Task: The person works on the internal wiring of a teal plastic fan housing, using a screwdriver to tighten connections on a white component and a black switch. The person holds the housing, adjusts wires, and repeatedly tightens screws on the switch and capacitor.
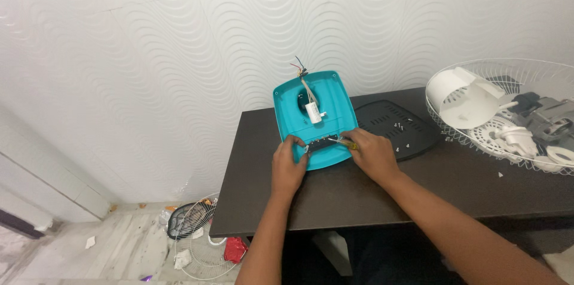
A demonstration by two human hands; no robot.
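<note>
A teal plastic fan base shell (335, 97) lies upside down on the dark table (335, 195), with a white capacitor (313, 112) and coloured wires (301, 69) sticking up from its hole. A black switch panel (326, 143) sits along its near edge. My left hand (288, 162) grips the shell's near left edge by the panel. My right hand (372, 152) holds a screwdriver with a yellow handle (342, 140), its tip pointing left onto the black panel.
A black base cover plate (394, 125) with loose screws lies right of the shell. A white wire fan guard (514, 82) at the right holds white and grey fan parts. On the floor at the left lie another wire guard (200, 243) and a red scrap (235, 249).
</note>
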